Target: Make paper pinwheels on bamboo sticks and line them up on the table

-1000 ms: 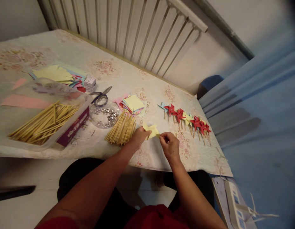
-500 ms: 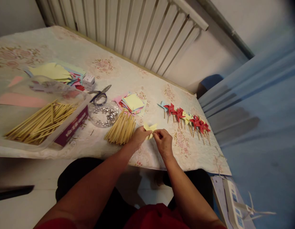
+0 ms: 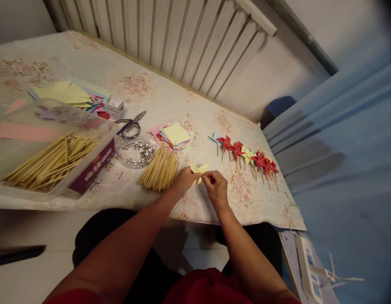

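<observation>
My left hand (image 3: 182, 181) and my right hand (image 3: 216, 186) meet over a small yellow paper piece (image 3: 199, 170) near the table's front edge. Both hands pinch it, fingers closed on its folds. Just left of my left hand lies a loose bundle of wooden sticks (image 3: 160, 169). A stack of coloured paper squares (image 3: 175, 137) sits beyond the sticks. To the right, a row of finished red and yellow paper pinwheels (image 3: 248, 157) lies on the floral tablecloth (image 3: 151, 97).
A clear tray of more wooden sticks (image 3: 48, 162) stands at the left. Behind the stick bundle are a round clear dish of shiny pins (image 3: 136, 150), scissors (image 3: 130, 124), a small white box (image 3: 114, 103) and cut paper sheets (image 3: 64, 93). A radiator (image 3: 170, 38) lines the wall. A power strip (image 3: 307, 270) lies lower right.
My right hand has moved left, closer to my left hand, bringing a corner of the yellow paper toward its centre. The view shifted slightly.
</observation>
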Demonstrator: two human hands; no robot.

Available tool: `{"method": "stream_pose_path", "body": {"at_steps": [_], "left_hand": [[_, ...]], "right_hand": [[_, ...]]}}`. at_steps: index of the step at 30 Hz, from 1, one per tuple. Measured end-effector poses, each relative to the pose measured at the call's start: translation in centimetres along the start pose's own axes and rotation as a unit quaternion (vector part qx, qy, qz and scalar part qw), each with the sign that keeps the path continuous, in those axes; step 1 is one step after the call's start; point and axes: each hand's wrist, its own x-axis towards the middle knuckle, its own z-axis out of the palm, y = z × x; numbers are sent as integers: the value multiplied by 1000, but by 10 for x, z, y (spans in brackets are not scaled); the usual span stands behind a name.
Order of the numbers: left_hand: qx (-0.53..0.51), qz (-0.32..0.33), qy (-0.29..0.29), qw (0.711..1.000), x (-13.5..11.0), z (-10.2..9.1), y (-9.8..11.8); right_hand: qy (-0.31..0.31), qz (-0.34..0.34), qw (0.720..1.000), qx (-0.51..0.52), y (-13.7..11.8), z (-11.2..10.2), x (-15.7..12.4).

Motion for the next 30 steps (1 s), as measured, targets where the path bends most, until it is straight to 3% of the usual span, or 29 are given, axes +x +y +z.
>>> {"method": "stream_pose_path", "body": {"at_steps": [22,30], "left_hand": [[12,14,-9,1000,-1,1,-3],[142,35,31,989,2,-3,-6]], "right_hand": [[-19,-21,1000,-5,6,-3,0],[-40,6,999,5,9,-4,3]]}}
